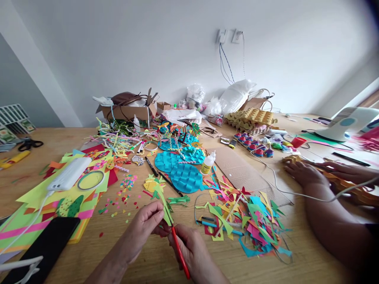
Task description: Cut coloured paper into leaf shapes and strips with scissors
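Near the front of the table, my left hand (pixel 145 221) pinches a strip of light green paper (pixel 164 204) that points up and away from me. My right hand (pixel 189 246) grips red-handled scissors (pixel 180 252), with their blades up against the lower end of the paper. Some of the left fingers are hidden behind the strip. Just beyond lie a yellow paper fish (pixel 152 184), green paper pieces (pixel 179 200) and a black pen (pixel 170 184). Blue textured paper ovals (pixel 186 177) with a glue bottle (pixel 208 163) stand farther back.
Colored paper scraps (pixel 257 225) are heaped to the right, beside a cardboard sheet (pixel 239 169). At left are paper sheets (pixel 32 189), a white power bank (pixel 69 173) and a black phone (pixel 44 248). Another person's hands (pixel 308 173) handle egg carton pieces (pixel 340 183) at right. A white cable (pixel 296 193) crosses there.
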Demonstrator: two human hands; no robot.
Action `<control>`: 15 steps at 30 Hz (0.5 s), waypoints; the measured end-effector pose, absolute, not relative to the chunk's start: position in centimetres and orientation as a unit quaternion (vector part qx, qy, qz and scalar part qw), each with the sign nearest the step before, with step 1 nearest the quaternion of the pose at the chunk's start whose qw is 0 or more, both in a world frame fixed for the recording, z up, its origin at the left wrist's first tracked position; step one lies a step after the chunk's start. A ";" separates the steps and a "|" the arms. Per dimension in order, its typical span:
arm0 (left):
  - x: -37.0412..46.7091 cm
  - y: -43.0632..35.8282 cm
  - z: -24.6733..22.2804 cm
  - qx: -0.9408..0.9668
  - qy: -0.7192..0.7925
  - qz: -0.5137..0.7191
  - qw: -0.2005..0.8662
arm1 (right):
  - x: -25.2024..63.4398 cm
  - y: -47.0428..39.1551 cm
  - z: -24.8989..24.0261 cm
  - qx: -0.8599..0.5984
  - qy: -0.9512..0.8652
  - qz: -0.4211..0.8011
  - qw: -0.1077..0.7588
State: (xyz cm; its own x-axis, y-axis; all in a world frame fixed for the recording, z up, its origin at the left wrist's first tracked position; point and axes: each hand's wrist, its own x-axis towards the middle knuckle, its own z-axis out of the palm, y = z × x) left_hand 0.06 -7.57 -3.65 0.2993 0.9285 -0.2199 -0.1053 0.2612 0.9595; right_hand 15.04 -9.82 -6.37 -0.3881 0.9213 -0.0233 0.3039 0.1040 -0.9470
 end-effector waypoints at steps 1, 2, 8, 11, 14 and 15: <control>0.1 -7.6 -3.6 0.465 0.442 0.388 0.662 | 15.0 -9.8 -6.4 -0.456 -0.672 0.492 0.314; 0.2 -7.7 -3.6 0.467 0.441 0.383 0.664 | 15.1 -9.8 -6.4 -0.457 -0.671 0.493 0.314; 0.4 -7.9 -3.7 0.465 0.432 0.378 0.674 | 15.1 -9.8 -6.4 -0.454 -0.669 0.498 0.314; 0.4 -8.0 -3.9 0.461 0.430 0.383 0.675 | 15.2 -9.9 -6.8 -0.456 -0.672 0.492 0.313; 0.6 -8.1 -4.2 0.453 0.431 0.390 0.676 | 15.4 -10.1 -7.3 -0.462 -0.671 0.490 0.311; 0.7 -8.1 -4.2 0.453 0.432 0.391 0.674 | 15.4 -10.1 -7.5 -0.463 -0.669 0.491 0.311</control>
